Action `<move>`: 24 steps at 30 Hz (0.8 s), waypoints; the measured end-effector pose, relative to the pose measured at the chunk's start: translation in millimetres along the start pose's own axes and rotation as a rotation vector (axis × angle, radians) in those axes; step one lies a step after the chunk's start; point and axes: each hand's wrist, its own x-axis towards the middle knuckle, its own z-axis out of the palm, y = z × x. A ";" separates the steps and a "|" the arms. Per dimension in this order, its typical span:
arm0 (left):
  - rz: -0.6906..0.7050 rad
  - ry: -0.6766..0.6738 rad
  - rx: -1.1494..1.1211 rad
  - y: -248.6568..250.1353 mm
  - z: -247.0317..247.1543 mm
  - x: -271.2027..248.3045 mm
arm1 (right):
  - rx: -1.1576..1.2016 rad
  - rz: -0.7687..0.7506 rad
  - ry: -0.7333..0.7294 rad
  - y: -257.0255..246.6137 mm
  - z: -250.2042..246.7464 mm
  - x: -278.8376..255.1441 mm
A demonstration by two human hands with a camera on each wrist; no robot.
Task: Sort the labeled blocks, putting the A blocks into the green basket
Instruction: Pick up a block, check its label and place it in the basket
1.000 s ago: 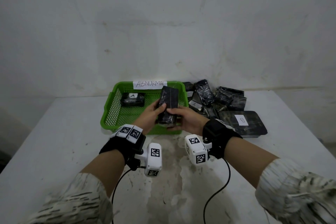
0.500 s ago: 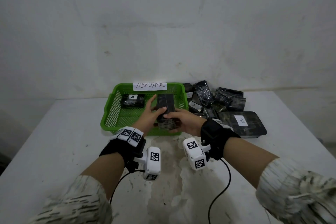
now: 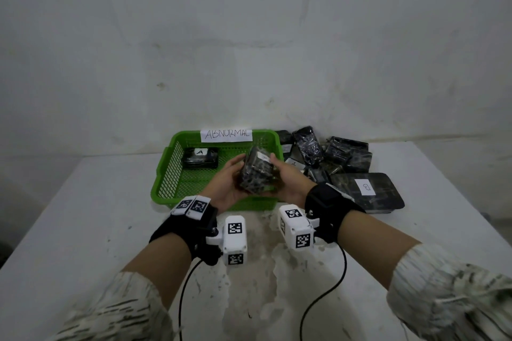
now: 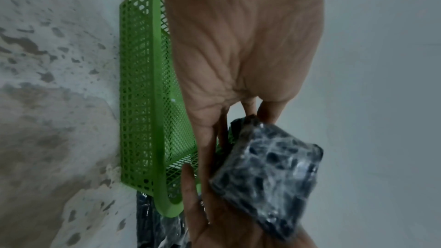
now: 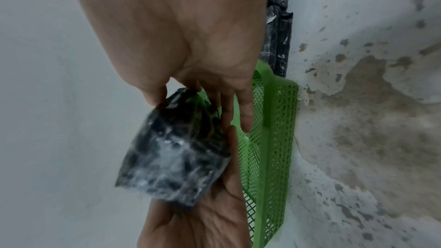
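Note:
A black, plastic-wrapped block (image 3: 256, 174) hangs just above the front part of the green basket (image 3: 166, 174), held from both sides. My left hand (image 3: 231, 177) grips its left side, thumb on top and fingers underneath. My right hand (image 3: 284, 176) grips the right side the same way. A white label shows on the block's upper face, too blurred to read. The left wrist view shows the block (image 4: 267, 173) beside the basket (image 4: 143, 101). The right wrist view shows the block (image 5: 174, 154) against the basket (image 5: 269, 139). One block marked A (image 3: 200, 157) lies in the basket's back left corner.
A pile of black wrapped blocks (image 3: 340, 152) lies right of the basket, with a large flat one marked B (image 3: 365, 191) at its front. A paper sign reading ABNORMAL (image 3: 226, 135) sits on the basket's back rim. The white table (image 3: 83, 216) is stained near me.
The block stood on end between my hands a second ago. It has been tipped and turned, so its labelled face now points up, and it sits slightly lower over the basket.

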 end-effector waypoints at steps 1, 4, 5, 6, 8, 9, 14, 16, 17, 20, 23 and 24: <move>0.004 -0.004 0.036 0.4 1.3 0.3 | -0.012 -0.011 0.009 -0.4 0.8 -2.1; 0.037 0.056 0.239 3.1 4.3 3.7 | -0.033 -0.101 0.005 -4.0 2.2 -4.5; 0.062 0.090 0.351 3.7 3.2 6.0 | -0.033 -0.127 0.008 -6.1 2.8 -6.7; 0.082 0.124 0.455 4.4 2.0 7.5 | -0.030 -0.153 0.017 -7.7 2.9 -9.2; 0.080 0.165 0.519 5.8 1.4 8.8 | -0.052 -0.213 0.030 -9.0 2.8 -13.9; 0.060 0.146 0.487 5.5 1.9 8.0 | -0.072 -0.245 0.015 -9.6 2.7 -16.9; 0.028 0.063 0.305 -0.4 5.5 5.2 | -0.205 -0.313 -0.038 -13.8 10.0 -30.2; 0.056 0.081 0.293 -1.7 4.3 4.8 | -0.253 -0.340 -0.007 -13.5 13.0 -30.1; 0.069 0.092 0.290 -1.7 4.0 4.8 | -0.256 -0.348 0.008 -13.5 13.8 -29.9; 0.086 0.107 0.286 1.5 2.8 3.9 | -0.190 -0.323 0.029 -12.1 13.0 -27.1; 0.092 0.080 0.345 2.7 2.4 3.4 | -0.219 -0.252 0.035 -12.9 12.7 -25.3; 0.097 0.076 0.370 2.4 2.7 3.0 | -0.250 -0.233 0.032 -13.2 12.3 -24.7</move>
